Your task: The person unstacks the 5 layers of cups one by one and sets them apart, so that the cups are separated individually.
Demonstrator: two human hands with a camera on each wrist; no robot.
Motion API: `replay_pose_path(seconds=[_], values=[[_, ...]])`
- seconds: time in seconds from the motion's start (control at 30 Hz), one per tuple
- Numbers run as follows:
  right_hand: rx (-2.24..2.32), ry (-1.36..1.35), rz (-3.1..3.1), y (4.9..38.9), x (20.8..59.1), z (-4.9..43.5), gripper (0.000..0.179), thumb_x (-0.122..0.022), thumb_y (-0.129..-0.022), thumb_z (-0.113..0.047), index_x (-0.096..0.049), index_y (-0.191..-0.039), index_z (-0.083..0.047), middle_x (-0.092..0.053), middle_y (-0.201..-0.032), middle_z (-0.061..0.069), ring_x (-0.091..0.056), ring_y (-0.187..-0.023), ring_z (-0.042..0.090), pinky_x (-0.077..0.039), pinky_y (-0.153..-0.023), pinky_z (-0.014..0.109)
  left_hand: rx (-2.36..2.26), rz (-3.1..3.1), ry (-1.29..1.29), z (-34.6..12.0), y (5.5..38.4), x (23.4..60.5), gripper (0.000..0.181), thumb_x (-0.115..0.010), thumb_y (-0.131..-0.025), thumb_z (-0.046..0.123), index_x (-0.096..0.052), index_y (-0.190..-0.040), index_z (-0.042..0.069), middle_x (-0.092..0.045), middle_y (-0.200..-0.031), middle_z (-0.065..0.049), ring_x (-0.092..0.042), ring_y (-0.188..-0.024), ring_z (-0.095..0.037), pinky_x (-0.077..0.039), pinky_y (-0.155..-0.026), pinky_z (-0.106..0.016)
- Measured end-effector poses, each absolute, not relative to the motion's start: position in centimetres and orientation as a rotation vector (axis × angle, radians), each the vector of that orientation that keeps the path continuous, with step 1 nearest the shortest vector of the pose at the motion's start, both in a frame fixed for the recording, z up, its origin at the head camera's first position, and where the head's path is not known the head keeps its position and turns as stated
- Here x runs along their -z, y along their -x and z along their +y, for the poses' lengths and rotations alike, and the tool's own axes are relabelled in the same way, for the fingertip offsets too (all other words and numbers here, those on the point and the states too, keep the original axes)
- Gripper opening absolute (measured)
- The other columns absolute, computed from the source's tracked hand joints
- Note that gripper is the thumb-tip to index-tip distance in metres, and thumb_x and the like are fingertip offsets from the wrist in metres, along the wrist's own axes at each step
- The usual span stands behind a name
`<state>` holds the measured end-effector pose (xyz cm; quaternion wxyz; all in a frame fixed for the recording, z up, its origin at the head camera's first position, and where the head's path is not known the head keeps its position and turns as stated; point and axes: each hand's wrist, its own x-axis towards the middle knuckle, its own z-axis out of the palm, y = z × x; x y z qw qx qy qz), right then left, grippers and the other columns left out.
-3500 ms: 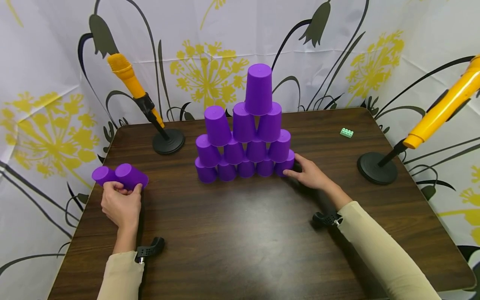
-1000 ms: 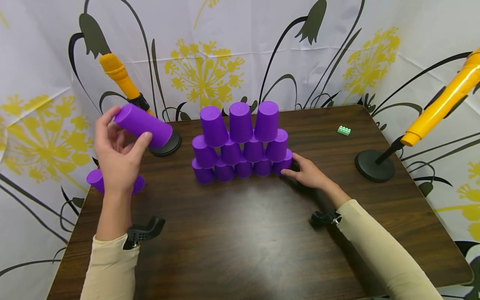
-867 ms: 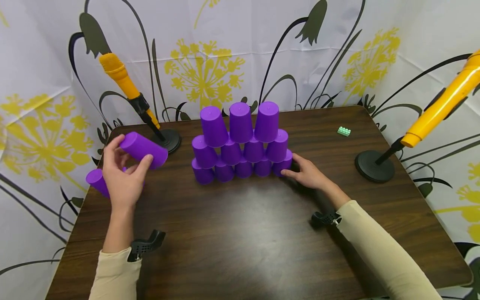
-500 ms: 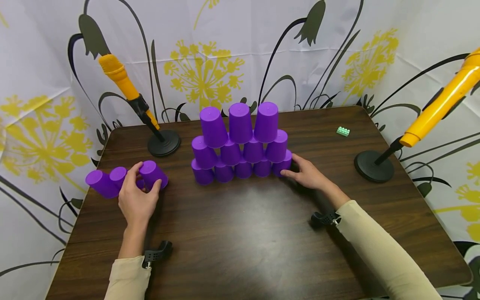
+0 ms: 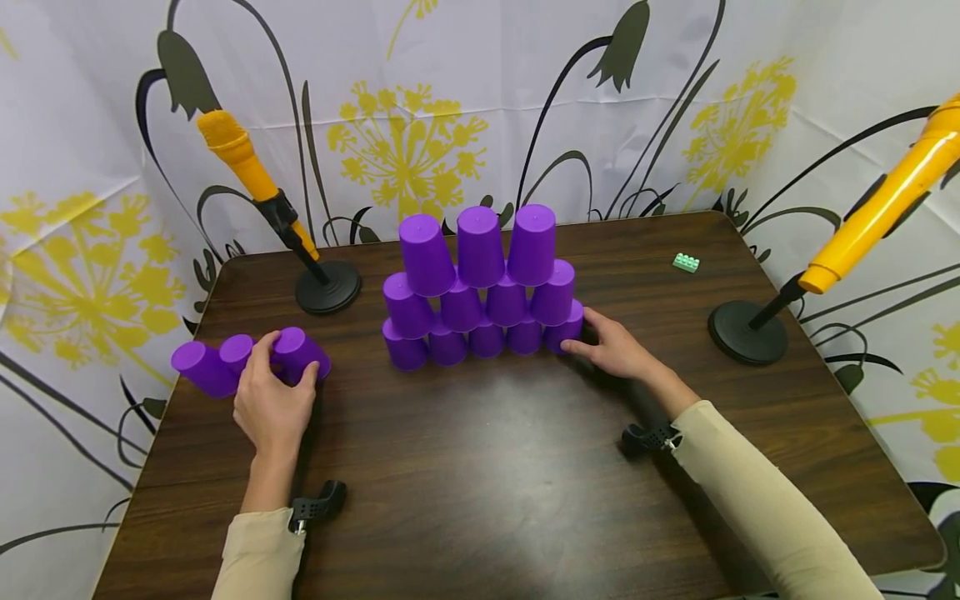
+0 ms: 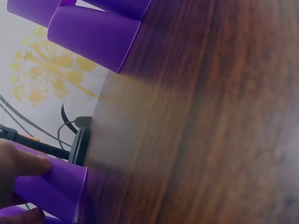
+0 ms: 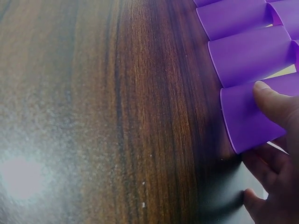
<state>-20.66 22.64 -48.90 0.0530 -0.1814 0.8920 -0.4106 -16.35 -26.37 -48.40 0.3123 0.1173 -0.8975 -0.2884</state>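
My left hand (image 5: 272, 407) pinches an upside-down purple cup (image 5: 298, 353) on the left of the table, thumb on its near right side. Against it stand two more purple cups, a left one (image 5: 202, 368) and a middle one (image 5: 236, 352), partly hidden by my fingers. In the left wrist view the gripped cup (image 6: 53, 189) has its rim at the tabletop. In the centre rises a pyramid of purple cups (image 5: 480, 310) in three tiers, three on top. My right hand (image 5: 618, 346) holds its bottom right cup (image 5: 564, 330), thumb in front, fingers behind; the right wrist view shows that cup (image 7: 243, 119) close up.
Behind the left cups is a yellow microphone on a stand with a round black base (image 5: 327, 287). A second yellow one on a black base (image 5: 748, 332) is at the right. A small mint-green toy brick (image 5: 686, 262) lies back right on the dark wooden table (image 5: 480, 483).
The single cup atop the pyramid is gone from it. My left hand has carried a tilted purple cup down to the left group and drawn it against the others. My right hand stays put.
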Motion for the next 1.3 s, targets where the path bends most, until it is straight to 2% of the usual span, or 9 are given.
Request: replay_pose_path(seconds=[0.3, 0.53, 0.83, 1.1, 1.3], values=[[1.245, 0.545, 2.705, 20.7, 49.0, 22.7, 0.069, -0.071, -0.091, -0.025, -0.039, -0.148, -0.004, -0.054, -0.137, 0.019, -0.047, -0.13, 0.034, -0.035, -0.108, 0.05, 0.718, -2.366, -0.33, -26.6, 16.6, 48.5, 0.064, -0.083, -0.078, 0.023, -0.056, -0.136, 0.02, -0.064, -0.118, -0.015, -0.063, -0.094, -0.037, -0.047, -0.072, -0.06], [1.248, 0.533, 2.698, 20.7, 49.0, 22.7, 0.068, -0.071, -0.092, -0.026, -0.039, -0.148, -0.005, -0.054, -0.137, 0.017, -0.047, -0.13, 0.033, -0.035, -0.108, 0.049, 0.688, -2.355, -0.319, -26.6, 16.6, 48.6, 0.063, -0.083, -0.078, 0.022, -0.057, -0.135, 0.019, -0.063, -0.109, -0.017, -0.062, -0.088, -0.038, -0.046, -0.068, -0.059], [1.238, 0.529, 2.7, 20.7, 48.9, 22.7, 0.068, -0.071, -0.092, -0.026, -0.039, -0.148, -0.005, -0.054, -0.138, 0.017, -0.047, -0.13, 0.033, -0.035, -0.108, 0.049, 0.681, -2.33, -0.3, -26.5, 16.3, 48.0, 0.063, -0.083, -0.077, 0.022, -0.057, -0.135, 0.019, -0.062, -0.113, -0.018, -0.062, -0.088, -0.037, -0.046, -0.068, -0.058], [1.235, 0.533, 2.699, 20.7, 48.9, 22.7, 0.069, -0.07, -0.092, -0.028, -0.038, -0.149, -0.006, -0.054, -0.138, 0.017, -0.047, -0.131, 0.033, -0.035, -0.108, 0.05, 0.638, -2.253, -0.214, -25.8, 16.2, 45.4, 0.06, -0.081, -0.079, 0.026, -0.058, -0.135, 0.019, -0.06, -0.111, -0.018, -0.06, -0.089, -0.034, -0.045, -0.063, -0.055], [1.233, 0.526, 2.698, 20.7, 48.9, 22.7, 0.069, -0.07, -0.092, -0.027, -0.037, -0.149, -0.007, -0.053, -0.139, 0.017, -0.046, -0.131, 0.033, -0.035, -0.108, 0.05, 0.728, -2.188, -0.038, -23.0, 16.2, 41.9, 0.053, -0.075, -0.084, 0.025, -0.06, -0.133, 0.017, -0.061, -0.117, -0.015, -0.062, -0.095, -0.031, -0.048, -0.068, -0.05]])
